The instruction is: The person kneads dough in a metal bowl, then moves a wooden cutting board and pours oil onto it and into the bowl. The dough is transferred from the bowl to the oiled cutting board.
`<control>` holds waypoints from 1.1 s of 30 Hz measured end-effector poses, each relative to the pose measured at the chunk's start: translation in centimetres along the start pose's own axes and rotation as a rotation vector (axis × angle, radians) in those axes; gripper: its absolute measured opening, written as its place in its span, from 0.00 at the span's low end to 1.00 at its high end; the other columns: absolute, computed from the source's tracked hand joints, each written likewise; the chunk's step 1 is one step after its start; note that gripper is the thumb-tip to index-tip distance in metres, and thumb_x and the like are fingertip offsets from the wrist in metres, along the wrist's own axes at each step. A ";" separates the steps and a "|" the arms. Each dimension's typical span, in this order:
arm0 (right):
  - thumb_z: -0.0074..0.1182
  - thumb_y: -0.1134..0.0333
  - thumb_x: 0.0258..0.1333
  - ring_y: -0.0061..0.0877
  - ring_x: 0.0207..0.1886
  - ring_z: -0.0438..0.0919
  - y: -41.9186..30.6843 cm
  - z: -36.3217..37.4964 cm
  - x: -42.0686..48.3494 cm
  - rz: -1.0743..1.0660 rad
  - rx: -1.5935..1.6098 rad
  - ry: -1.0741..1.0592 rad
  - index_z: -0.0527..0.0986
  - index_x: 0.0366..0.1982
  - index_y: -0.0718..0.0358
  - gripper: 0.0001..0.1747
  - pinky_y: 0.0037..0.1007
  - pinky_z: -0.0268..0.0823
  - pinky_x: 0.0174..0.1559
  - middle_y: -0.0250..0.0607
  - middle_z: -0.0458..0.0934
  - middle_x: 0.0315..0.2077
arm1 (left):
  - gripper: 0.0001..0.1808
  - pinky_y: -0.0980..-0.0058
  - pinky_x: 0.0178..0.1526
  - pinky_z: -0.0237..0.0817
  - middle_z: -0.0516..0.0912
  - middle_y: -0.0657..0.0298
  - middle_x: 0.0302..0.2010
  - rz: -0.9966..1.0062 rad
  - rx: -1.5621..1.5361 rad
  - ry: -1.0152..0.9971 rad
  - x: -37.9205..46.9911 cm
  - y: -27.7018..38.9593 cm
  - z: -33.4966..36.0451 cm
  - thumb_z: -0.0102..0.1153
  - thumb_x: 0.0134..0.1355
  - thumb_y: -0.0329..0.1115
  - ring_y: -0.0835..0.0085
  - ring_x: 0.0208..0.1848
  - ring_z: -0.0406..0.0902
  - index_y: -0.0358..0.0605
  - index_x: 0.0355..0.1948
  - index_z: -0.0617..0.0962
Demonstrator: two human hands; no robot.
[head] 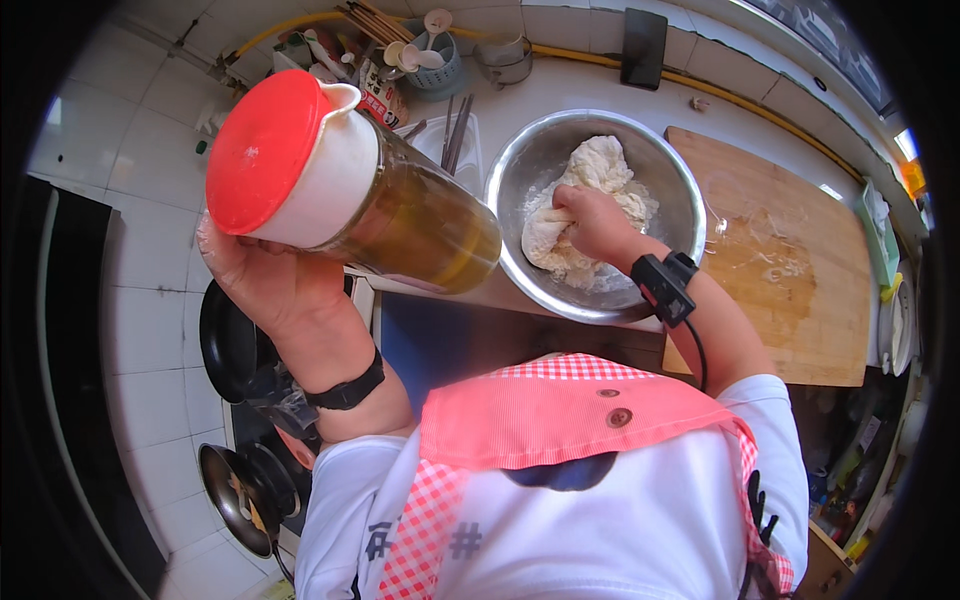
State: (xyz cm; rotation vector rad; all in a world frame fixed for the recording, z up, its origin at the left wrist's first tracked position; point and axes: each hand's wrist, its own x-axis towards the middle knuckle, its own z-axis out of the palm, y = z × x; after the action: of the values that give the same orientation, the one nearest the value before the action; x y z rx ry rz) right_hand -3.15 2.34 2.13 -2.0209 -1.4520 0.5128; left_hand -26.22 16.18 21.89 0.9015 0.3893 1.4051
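My left hand is wrapped around a clear pitcher, raised and tilted on its side beside the bowl. A red lid with a white spouted collar caps it, and yellow-brown liquid shows through its wall. Below and to the right, a stainless steel bowl stands on the counter near its front edge. Rough, floury dough lies inside it. With bent fingers my right hand grips a lump of that dough; the fingertips are partly hidden. Loose flour clings to the bowl's inner wall.
A wet wooden cutting board lies right of the bowl. Behind are a white tray with chopsticks, a blue utensil basket and a glass cup. Black pans sit at the left. A yellow pipe runs along the wall.
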 end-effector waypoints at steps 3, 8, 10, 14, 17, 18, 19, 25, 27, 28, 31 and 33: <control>0.57 0.80 0.40 0.35 0.33 0.78 1.2 0.4 0.7 0.144 0.250 0.019 0.72 0.36 0.64 0.17 0.32 0.70 0.37 0.39 0.76 0.25 | 0.36 0.50 0.60 0.67 0.75 0.46 0.58 0.043 0.080 0.048 0.1 -0.2 0.2 0.53 0.55 0.48 0.50 0.58 0.74 0.30 0.58 0.71; 0.56 0.81 0.43 0.21 0.29 0.73 2.9 -1.7 1.2 0.502 1.228 -0.120 0.72 0.35 0.63 0.14 0.20 0.68 0.35 0.36 0.75 0.30 | 0.35 0.50 0.60 0.68 0.76 0.47 0.57 -0.015 0.069 0.143 -0.2 -0.7 0.6 0.53 0.55 0.48 0.51 0.57 0.75 0.31 0.58 0.71; 0.55 0.81 0.44 0.22 0.32 0.74 2.9 -2.4 0.7 0.470 1.344 -0.168 0.71 0.35 0.62 0.14 0.22 0.70 0.37 0.37 0.75 0.33 | 0.35 0.50 0.60 0.67 0.75 0.47 0.58 -0.001 0.082 0.114 -0.4 -0.8 0.7 0.53 0.55 0.48 0.51 0.58 0.75 0.31 0.59 0.71; 0.53 0.82 0.47 0.26 0.41 0.76 2.2 -3.1 -0.6 0.320 1.708 -0.094 0.69 0.35 0.61 0.13 0.30 0.74 0.43 0.39 0.74 0.36 | 0.36 0.49 0.62 0.65 0.74 0.47 0.59 -0.024 0.067 0.115 -0.6 -1.0 1.0 0.53 0.55 0.48 0.51 0.60 0.73 0.32 0.59 0.70; 0.53 0.82 0.48 0.29 0.46 0.76 1.9 -3.2 -1.0 0.333 1.605 -0.017 0.70 0.34 0.61 0.11 0.37 0.75 0.46 0.41 0.73 0.38 | 0.37 0.49 0.63 0.64 0.73 0.47 0.60 -0.001 0.084 0.056 -0.6 -1.1 1.1 0.54 0.55 0.49 0.50 0.61 0.71 0.32 0.60 0.70; 0.54 0.81 0.49 0.29 0.45 0.76 2.0 -3.2 -1.0 0.394 1.551 0.028 0.70 0.34 0.61 0.11 0.36 0.75 0.45 0.41 0.74 0.37 | 0.37 0.48 0.63 0.64 0.73 0.47 0.60 0.010 0.080 0.056 -0.6 -1.1 1.2 0.55 0.55 0.49 0.50 0.61 0.71 0.32 0.60 0.70; 0.54 0.81 0.49 0.29 0.44 0.77 2.0 -3.1 -1.0 0.400 1.528 0.057 0.70 0.34 0.61 0.11 0.35 0.75 0.45 0.41 0.74 0.37 | 0.38 0.48 0.63 0.64 0.73 0.47 0.60 0.023 0.075 0.055 -0.6 -1.1 1.3 0.55 0.55 0.49 0.50 0.61 0.71 0.32 0.60 0.70; 0.58 0.79 0.49 0.25 0.33 0.79 2.3 -3.6 -0.9 0.430 0.793 0.125 0.71 0.36 0.63 0.12 0.24 0.75 0.36 0.36 0.76 0.29 | 0.40 0.49 0.63 0.64 0.72 0.47 0.61 0.005 0.095 -0.005 -0.7 -0.7 1.5 0.58 0.54 0.51 0.50 0.62 0.71 0.32 0.60 0.69; 0.59 0.78 0.50 0.23 0.31 0.79 1.6 -4.7 -0.7 0.412 1.083 0.183 0.71 0.37 0.63 0.12 0.21 0.75 0.34 0.36 0.77 0.29 | 0.40 0.49 0.63 0.64 0.73 0.47 0.61 0.000 0.088 -0.019 -0.7 -0.8 1.5 0.59 0.54 0.52 0.50 0.61 0.71 0.33 0.60 0.70; 0.60 0.77 0.51 0.23 0.32 0.79 0.9 -5.3 -0.8 0.388 1.280 0.217 0.71 0.37 0.63 0.12 0.20 0.75 0.34 0.36 0.78 0.30 | 0.40 0.49 0.62 0.64 0.73 0.47 0.61 -0.006 0.075 -0.034 -0.6 -0.8 1.5 0.59 0.54 0.52 0.50 0.61 0.71 0.33 0.60 0.70; 0.62 0.74 0.54 0.23 0.33 0.81 -2.2 -8.2 0.1 0.201 1.562 0.308 0.71 0.37 0.63 0.12 0.18 0.75 0.33 0.38 0.79 0.34 | 0.39 0.51 0.61 0.67 0.75 0.48 0.59 -0.006 0.108 -0.038 -0.5 -0.8 1.8 0.60 0.54 0.53 0.51 0.58 0.74 0.34 0.59 0.71; 0.58 0.70 0.58 0.23 0.40 0.79 -4.8 -10.2 0.1 0.072 1.496 0.260 0.72 0.46 0.65 0.15 0.22 0.74 0.44 0.40 0.78 0.41 | 0.39 0.53 0.60 0.68 0.76 0.48 0.57 -0.019 0.122 -0.052 -0.7 -1.0 2.3 0.59 0.53 0.54 0.52 0.57 0.75 0.34 0.58 0.72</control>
State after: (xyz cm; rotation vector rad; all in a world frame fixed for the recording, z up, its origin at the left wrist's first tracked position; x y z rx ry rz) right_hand -0.34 1.09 12.95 -0.8417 -0.4428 0.9268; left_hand -24.02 14.90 22.36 1.0289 0.4464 1.3484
